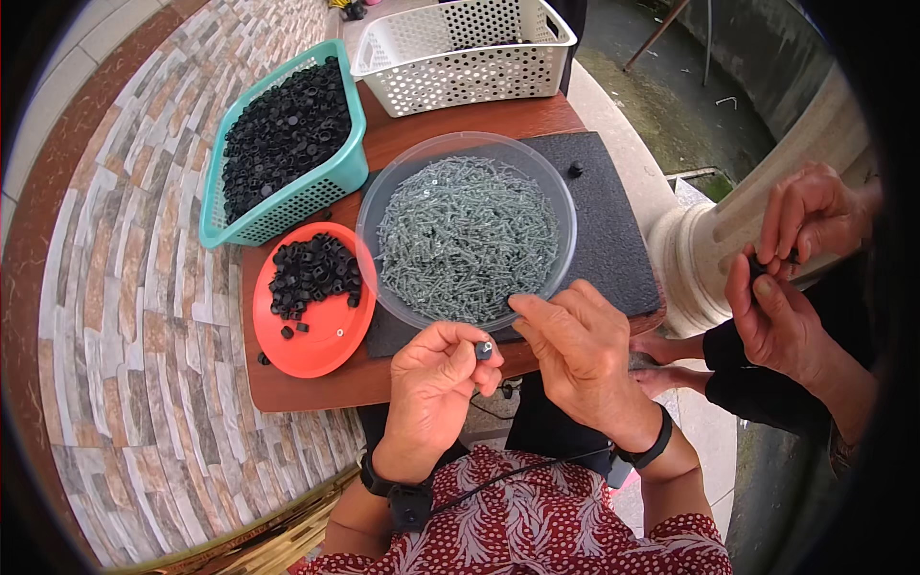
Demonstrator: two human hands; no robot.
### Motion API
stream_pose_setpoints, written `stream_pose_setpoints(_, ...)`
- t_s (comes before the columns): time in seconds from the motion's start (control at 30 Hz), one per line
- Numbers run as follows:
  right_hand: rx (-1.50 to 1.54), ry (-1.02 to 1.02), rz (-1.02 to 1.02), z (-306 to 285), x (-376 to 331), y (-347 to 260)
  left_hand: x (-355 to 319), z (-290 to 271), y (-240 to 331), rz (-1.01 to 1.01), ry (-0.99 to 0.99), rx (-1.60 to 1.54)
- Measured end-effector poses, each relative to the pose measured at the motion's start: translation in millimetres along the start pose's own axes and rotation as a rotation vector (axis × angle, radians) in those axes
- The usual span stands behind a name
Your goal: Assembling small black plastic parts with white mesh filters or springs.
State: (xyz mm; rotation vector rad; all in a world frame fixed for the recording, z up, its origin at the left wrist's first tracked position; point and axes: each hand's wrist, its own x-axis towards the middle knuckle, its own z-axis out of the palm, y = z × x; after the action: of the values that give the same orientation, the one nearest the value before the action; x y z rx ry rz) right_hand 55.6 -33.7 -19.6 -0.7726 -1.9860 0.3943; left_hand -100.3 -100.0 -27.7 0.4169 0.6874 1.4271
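Observation:
My left hand pinches a small black plastic cap between thumb and fingers, and a bright metal ring shows in its face. Just to the right, my right hand has thumb and forefinger closed at the near rim of a clear round tub. Whatever those fingertips hold is too small to make out. Silvery screws fill the tub in a heap. Left of it, a red-orange plate carries a pile of black caps and one small metal ring.
A teal basket full of black parts stands at the far left of the brown table, with a white perforated basket behind. Under the tub lies a dark mat. At right, another person's hands hold small black pieces near a stone column.

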Motion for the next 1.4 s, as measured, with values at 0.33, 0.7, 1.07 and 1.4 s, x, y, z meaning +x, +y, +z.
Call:
stream_pose_setpoints(0.33, 0.149, -0.365, -0.306, 123.4, 79.3, -32.2, -62.3, -42.5, 37.2, 0.350, -0.025, 0.039)
stream_pose_setpoints(0.7, -0.258, -0.560, -0.678, 227.1, 64.0, -60.7, -84.0, -77.7, 55.2, 0.441, 0.036, 0.008)
stream_pose_setpoints(1.07, 0.872, -0.484, 0.514, 82.5, 60.3, -55.1, -67.4, -55.6, 51.1, 0.329, 0.123, 0.021)
stream_pose_setpoints(1.4, 0.674, -0.019, 0.382, -18.4, -16.9, -23.9, -20.1, 22.9, 14.8, 0.153, -0.149, 0.256)
